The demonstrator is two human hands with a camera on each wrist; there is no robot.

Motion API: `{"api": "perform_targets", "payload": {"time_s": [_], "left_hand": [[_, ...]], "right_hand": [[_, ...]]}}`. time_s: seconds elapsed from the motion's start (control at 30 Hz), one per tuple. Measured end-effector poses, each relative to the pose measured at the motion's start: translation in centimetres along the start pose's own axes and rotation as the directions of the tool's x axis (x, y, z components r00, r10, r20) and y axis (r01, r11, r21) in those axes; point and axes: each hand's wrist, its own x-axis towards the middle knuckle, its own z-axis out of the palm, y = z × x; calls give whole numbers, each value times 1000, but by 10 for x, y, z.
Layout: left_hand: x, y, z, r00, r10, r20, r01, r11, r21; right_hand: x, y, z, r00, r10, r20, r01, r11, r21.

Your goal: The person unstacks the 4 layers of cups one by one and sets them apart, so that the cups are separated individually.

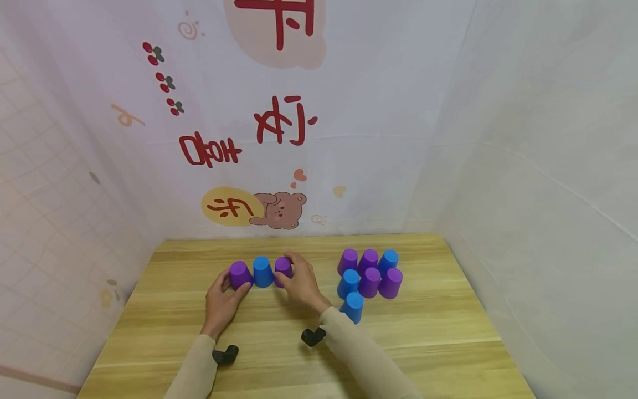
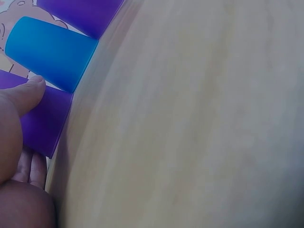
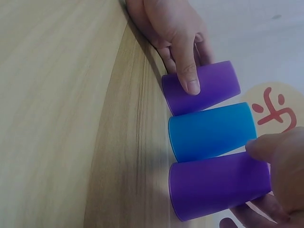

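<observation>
Three upside-down cups stand side by side in a row on the table. My left hand (image 1: pixel 222 306) grips the purple cup (image 1: pixel 240 275) at the row's left end, thumb (image 2: pixel 33 92) across its near side and fingers behind. Between the two purple ones is a blue cup (image 1: pixel 262 272), rims close together in the right wrist view. At the right end, my right hand (image 1: pixel 303 281) holds another purple cup (image 3: pixel 218 187) between thumb and fingers, partly covering it in the head view.
To the right, several more upturned purple cups (image 1: pixel 370 283) and blue cups (image 1: pixel 353 306) stand grouped on the wooden table (image 1: pixel 269 366). A printed white cloth (image 1: pixel 379 166) hangs behind the table's back edge, with pale cloth at both sides.
</observation>
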Motion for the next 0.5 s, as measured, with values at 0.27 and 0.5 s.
{"api": "perform_targets", "payload": {"time_s": [0.27,0.5], "left_hand": [[0,2,-1,1000,-4,5,4,1000,-12],[-1,2,-2,1000,-6,4,6,1000,-6]], "right_hand": [[1,0,0,1000,12,-6,-12,1000,6],[2,-1,1,998,61,-4,-60,998,26]]}}
